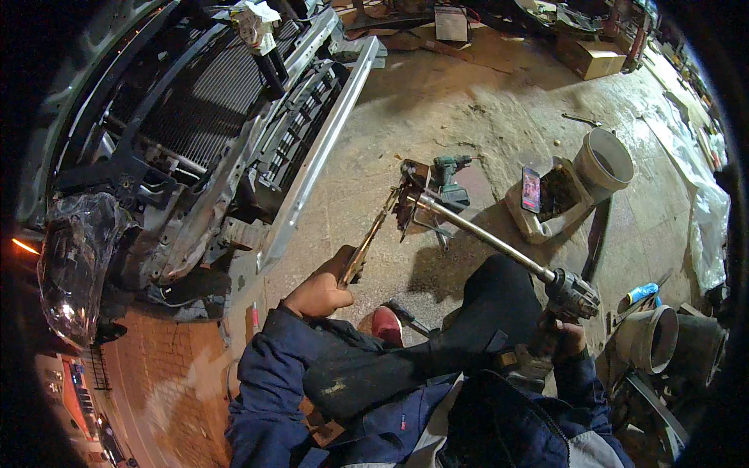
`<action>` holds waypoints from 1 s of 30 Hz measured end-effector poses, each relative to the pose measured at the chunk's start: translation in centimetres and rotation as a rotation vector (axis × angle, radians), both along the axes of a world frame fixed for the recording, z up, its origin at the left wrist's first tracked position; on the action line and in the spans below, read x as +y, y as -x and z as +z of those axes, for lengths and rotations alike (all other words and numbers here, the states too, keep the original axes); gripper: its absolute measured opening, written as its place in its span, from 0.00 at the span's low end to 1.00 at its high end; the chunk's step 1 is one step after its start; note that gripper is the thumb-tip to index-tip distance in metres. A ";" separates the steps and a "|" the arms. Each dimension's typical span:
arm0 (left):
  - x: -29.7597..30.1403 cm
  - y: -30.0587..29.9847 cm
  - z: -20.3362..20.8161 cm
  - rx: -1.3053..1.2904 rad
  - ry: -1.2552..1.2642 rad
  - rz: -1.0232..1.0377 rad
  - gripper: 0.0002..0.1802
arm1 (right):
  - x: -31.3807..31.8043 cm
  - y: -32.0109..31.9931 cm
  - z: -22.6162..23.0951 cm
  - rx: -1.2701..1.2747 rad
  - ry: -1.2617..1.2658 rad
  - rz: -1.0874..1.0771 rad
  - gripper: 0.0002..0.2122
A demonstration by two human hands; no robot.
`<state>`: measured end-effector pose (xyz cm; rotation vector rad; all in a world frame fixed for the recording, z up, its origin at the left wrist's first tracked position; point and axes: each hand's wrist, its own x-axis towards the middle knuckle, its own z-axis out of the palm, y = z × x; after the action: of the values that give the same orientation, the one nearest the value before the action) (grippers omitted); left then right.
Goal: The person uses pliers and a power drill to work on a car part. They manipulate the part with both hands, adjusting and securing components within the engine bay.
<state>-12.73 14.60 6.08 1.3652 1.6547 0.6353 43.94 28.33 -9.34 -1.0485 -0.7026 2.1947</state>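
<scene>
The dark, rusty, jagged metal piece (413,186) hangs above the floor (374,148), ahead of and beyond the fingers of both my hands. My left hand (316,290) has its fingers closed around the brassy, long-handled metal tool (363,253), whose far end meets the piece. My right hand (568,337), partly in shadow, has its fingers wrapped round the grey-and-black power tool (573,295); its long silver metal rod (488,236) reaches the piece's right side, though I cannot tell how they join. Just behind lies the green cordless drill (450,179); farther right, the black phone (531,189) leans on the cut-down pale plastic container (552,226).
</scene>
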 end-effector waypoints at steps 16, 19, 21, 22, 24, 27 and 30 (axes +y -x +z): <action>0.7 -0.4 -0.2 -0.053 0.029 0.042 0.36 | -0.1 -0.3 -1.4 0.119 -0.009 0.058 0.23; 0.8 -0.4 -0.1 0.010 -0.122 0.012 0.31 | -0.2 -0.6 -1.8 0.034 -0.044 0.007 0.23; 1.0 -0.2 0.2 -0.059 -0.097 0.028 0.35 | -0.4 -0.8 -2.3 0.034 -0.042 -0.013 0.23; 1.0 -0.1 0.4 -0.092 -0.061 0.062 0.36 | -0.5 -0.9 -2.5 0.040 -0.043 -0.022 0.22; 0.9 0.1 0.8 -0.159 -0.118 0.082 0.34 | -0.5 -1.2 -3.0 0.067 -0.049 -0.028 0.22; 0.7 0.6 0.8 -0.120 -0.267 0.074 0.25 | -0.3 -1.7 -3.6 0.087 -0.027 0.016 0.21; 1.4 1.2 -0.6 -0.138 -0.125 0.209 0.28 | 0.0 -2.1 -3.8 0.110 0.012 0.153 0.20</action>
<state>-13.92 16.01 5.47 1.2139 1.6809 0.9478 46.06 28.34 -13.17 -0.8980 -0.7415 2.3699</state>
